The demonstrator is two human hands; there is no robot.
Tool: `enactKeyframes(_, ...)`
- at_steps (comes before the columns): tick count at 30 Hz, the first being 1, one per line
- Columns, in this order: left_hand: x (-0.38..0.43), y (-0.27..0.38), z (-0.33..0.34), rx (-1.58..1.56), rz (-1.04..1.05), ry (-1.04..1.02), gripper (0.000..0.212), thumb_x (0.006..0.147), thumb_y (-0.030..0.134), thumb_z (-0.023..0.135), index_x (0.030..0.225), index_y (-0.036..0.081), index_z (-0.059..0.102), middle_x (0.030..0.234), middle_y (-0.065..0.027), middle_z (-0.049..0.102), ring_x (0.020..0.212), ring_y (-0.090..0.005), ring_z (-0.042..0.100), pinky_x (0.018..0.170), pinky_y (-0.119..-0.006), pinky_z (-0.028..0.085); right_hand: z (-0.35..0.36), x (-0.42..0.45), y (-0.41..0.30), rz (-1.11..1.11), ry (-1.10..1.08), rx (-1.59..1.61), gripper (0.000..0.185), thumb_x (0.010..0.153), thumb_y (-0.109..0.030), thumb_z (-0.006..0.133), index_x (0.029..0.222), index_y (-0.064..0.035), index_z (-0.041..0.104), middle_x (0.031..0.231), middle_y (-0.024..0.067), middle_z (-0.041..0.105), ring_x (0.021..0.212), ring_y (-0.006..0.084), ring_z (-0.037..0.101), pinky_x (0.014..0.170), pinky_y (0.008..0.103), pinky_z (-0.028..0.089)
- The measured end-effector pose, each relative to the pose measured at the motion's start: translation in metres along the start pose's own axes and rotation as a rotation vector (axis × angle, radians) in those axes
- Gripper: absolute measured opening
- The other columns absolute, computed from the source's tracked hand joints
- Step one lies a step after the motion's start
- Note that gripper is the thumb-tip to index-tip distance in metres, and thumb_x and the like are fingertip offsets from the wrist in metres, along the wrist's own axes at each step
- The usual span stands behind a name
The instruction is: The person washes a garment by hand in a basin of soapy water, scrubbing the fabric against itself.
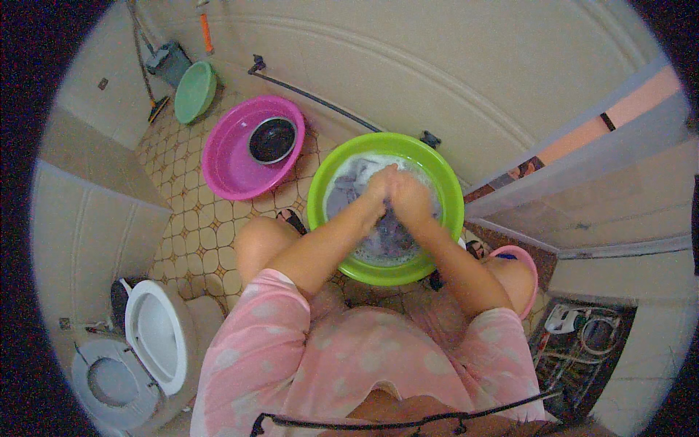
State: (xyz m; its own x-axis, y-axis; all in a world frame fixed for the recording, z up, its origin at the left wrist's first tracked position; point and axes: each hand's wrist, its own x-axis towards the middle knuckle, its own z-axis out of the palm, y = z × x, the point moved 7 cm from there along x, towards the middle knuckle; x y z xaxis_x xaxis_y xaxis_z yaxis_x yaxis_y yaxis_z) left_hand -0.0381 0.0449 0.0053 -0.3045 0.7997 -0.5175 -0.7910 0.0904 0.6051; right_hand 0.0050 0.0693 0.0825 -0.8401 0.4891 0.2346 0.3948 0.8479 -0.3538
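Observation:
A lime-green plastic basin (456, 210) stands between my knees, holding soapy water and wet grey cloth (341, 191). White suds float around the cloth and along the basin's inner wall. Over the middle of the basin, my left hand (378, 188) and my right hand (408, 198) press against each other, fists closed. Dark wet fabric shows between and just below them, apparently gripped by both. Motion blur and the hands themselves hide the fingers and the gripped part.
Left of the green basin is a pink basin (226, 158) with a dark round pan-like vessel (273, 140) inside. A pale green basin (195, 93), grey bin (172, 63) and floor squeegee (158, 109) stand farther off. A toilet (183, 349) is behind left; a low black rail (317, 98) runs along the wall.

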Motion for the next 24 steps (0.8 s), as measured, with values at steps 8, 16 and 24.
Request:
enactKeyframes(8, -0.013, -0.005, 0.019, -0.007, 0.075, -0.093, 0.025, 0.086, 0.03, 0.04, 0.089, 0.011, 0.057, 0.085, -0.008, 0.06, 0.075, -0.024, 0.057, 0.071, -0.036, 0.045, -0.014, 0.013, 0.021, 0.157, 0.03, 0.032, 0.035, 0.087, -0.028, 0.035, 0.081, -0.0027, 0.059, 0.074, 0.019, 0.057, 0.066, 0.0366, 0.055, 0.06, 0.0453, 0.042)
enactKeyframes(16, -0.017, 0.003, 0.005, -0.004, -0.075, 0.023, 0.03, 0.083, 0.031, 0.044, 0.089, 0.005, 0.057, 0.089, -0.0091, 0.06, 0.08, -0.0217, 0.055, 0.075, -0.032, 0.041, -0.01, -0.009, -0.015, 0.063, -0.02, 0.087, 0.038, 0.088, -0.028, 0.034, 0.08, -0.0003, 0.058, 0.08, 0.0215, 0.057, 0.068, 0.0376, 0.055, 0.062, 0.0463, 0.042)
enactKeyframes(24, 0.003, 0.012, -0.007, 0.119, 0.178, 0.159, 0.027, 0.083, 0.032, 0.046, 0.094, 0.009, 0.056, 0.094, -0.0074, 0.057, 0.086, -0.024, 0.053, 0.079, -0.035, 0.042, -0.003, 0.011, 0.057, 0.273, 0.086, 0.322, 0.036, 0.088, -0.029, 0.038, 0.087, 0.0023, 0.055, 0.076, 0.024, 0.054, 0.077, 0.0403, 0.053, 0.07, 0.0449, 0.04)
